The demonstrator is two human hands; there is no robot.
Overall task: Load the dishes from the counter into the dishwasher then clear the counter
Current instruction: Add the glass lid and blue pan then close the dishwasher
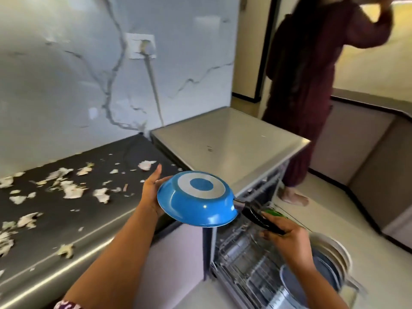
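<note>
A blue frying pan point(196, 201) is held upside down above the gap between the dark counter point(93, 221) and the open dishwasher point(245, 259). My right hand point(287, 239) grips its black handle. My left hand point(151, 192) supports the pan's far rim with straight fingers, partly hidden behind the pan. The dishwasher's lower wire rack is pulled out below the pan, with a metal pot point(312, 282) in it at the lower right.
Several vegetable peel scraps point(71, 190) litter the counter. The dishwasher's steel top point(229, 141) stands behind the pan. A person in dark red clothes point(312, 85) stands at the back right on the floor. A grey cabinet run point(379, 166) lines the right side.
</note>
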